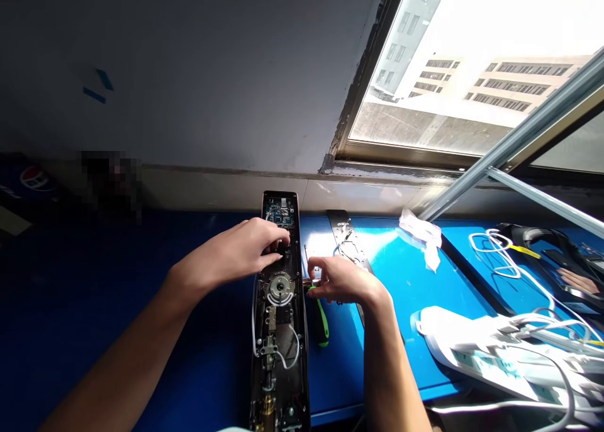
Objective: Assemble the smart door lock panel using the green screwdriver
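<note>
The open smart door lock body (pixel 281 356) lies lengthwise on the blue bench (pixel 401 337), innards up, its near end cut off by the frame. Your left hand (pixel 231 249) is over its middle with fingers curled down; the hand hides what's underneath, so I can't tell whether that grip is closed on anything. Your right hand (pixel 342 280) is at the lock's right edge, fingers drawn together near a small metallic bit (pixel 309 283). It's mostly hidden, so that grip is also unclear.

A green-handled screwdriver (pixel 322 322) lies just nearer than your right hand, beside the lock. The circuit board (pixel 279 210) sits at the lock's far end, markings too small to read. A slotted metal plate (pixel 346 240) lies right of the lock. Further right: white power strip (pixel 476 350), white cables (pixel 495 249). Far left: a Pepsi logo (pixel 34 178), legible, next to a pixelated patch (pixel 111 183) that hides whatever's there.
</note>
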`<state>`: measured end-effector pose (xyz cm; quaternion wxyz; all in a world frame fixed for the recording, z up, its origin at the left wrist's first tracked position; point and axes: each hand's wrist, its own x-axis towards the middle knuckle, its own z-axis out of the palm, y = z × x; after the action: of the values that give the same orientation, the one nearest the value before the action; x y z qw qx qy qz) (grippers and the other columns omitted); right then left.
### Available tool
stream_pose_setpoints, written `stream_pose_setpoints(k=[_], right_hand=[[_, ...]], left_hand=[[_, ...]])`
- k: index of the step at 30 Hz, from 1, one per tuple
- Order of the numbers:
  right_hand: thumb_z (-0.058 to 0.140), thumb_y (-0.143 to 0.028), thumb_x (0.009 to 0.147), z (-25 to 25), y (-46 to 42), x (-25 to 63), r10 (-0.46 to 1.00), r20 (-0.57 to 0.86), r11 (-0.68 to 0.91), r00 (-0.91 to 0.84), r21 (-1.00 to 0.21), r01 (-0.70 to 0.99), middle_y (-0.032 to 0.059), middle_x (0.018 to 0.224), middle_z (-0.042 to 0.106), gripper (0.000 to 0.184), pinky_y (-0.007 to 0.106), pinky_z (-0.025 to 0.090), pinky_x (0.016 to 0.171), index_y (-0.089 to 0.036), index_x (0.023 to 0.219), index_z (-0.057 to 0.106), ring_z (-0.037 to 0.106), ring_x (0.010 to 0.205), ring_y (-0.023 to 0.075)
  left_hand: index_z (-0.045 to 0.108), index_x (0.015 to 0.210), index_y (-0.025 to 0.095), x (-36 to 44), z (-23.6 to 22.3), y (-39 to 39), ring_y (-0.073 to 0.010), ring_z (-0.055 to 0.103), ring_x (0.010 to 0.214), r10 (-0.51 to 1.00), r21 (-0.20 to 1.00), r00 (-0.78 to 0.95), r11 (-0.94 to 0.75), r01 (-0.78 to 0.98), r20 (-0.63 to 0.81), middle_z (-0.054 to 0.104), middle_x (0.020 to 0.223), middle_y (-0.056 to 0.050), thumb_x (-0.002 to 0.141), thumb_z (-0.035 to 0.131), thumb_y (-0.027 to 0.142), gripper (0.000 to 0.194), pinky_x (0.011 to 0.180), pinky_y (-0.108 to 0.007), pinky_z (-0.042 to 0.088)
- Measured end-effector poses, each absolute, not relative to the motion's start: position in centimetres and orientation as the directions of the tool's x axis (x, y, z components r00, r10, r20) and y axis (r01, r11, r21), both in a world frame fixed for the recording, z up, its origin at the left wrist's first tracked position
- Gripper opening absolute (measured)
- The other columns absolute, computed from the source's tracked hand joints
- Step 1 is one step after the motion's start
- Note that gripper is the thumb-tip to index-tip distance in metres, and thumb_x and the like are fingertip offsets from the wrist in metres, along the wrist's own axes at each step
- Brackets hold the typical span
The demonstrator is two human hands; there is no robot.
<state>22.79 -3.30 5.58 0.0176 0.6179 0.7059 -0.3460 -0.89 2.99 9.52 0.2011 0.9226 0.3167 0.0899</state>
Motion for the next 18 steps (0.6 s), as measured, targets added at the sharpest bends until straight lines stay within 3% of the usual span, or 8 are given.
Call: stream_pose_setpoints(k=[5, 11, 14, 18], right_hand=[[0.072, -0.023, 0.082, 6.2, -3.4, 22.9, 0.878, -0.430, -0.017, -0.212, -0.470, 0.883, -0.0013, 0.074, 0.073, 0.017, 0.022, 0.042, 0.049, -0.023, 0.096, 0.063, 0.060, 0.051, 0.0106], [0.056, -0.029, 0.099, 9.1, -3.1, 21.8, 0.984, -0.149, 0.022, -0.098, -0.441, 0.897, 0.0031, 0.092, 0.075, 0.017, 0.026, 0.042, 0.064, -0.025, 0.115, 0.062, 0.065, 0.072, 0.0142], [0.058, -0.029, 0.097, 9.9, -2.5, 19.8, 0.990, 0.089, 0.137, -0.108, -0.442, 0.887, 0.0012, 0.088, 0.074, 0.011, 0.026, 0.040, 0.066, -0.024, 0.100, 0.067, 0.063, 0.076, 0.0137], [0.065, -0.030, 0.090, 9.4, -1.7, 17.5, 0.993, 0.060, 0.113, -0.097, -0.402, 0.909, 0.0037, 0.083, 0.075, 0.014, 0.029, 0.033, 0.061, -0.022, 0.082, 0.072, 0.061, 0.070, 0.0152]], left_hand=[[0.075, 0.109, 0.021, -1.4, 9.5, 3.4, -0.0209, 0.072, 0.090, 0.638, 0.446, 0.767, -0.706, 0.549, 0.066, 0.078, 0.106, -0.006, 0.092, 0.068, 0.020, 0.018, 0.077, -0.028, 0.050], [0.075, 0.112, 0.022, -1.8, 9.6, 3.6, -0.0193, 0.071, 0.087, 0.695, 0.448, 0.706, -0.678, 0.583, 0.134, 0.077, 0.104, -0.005, 0.093, 0.068, 0.022, 0.020, 0.076, -0.028, 0.050], [0.074, 0.116, 0.023, -1.7, 9.5, 3.5, -0.0183, 0.068, 0.083, 0.715, 0.412, 0.681, -0.675, 0.613, 0.158, 0.074, 0.102, -0.004, 0.095, 0.062, 0.020, 0.024, 0.073, -0.029, 0.049], [0.073, 0.110, 0.022, -1.5, 9.4, 3.6, -0.0185, 0.067, 0.082, 0.726, 0.360, 0.670, -0.674, 0.645, 0.159, 0.071, 0.101, -0.005, 0.094, 0.057, 0.014, 0.025, 0.074, -0.029, 0.049]])
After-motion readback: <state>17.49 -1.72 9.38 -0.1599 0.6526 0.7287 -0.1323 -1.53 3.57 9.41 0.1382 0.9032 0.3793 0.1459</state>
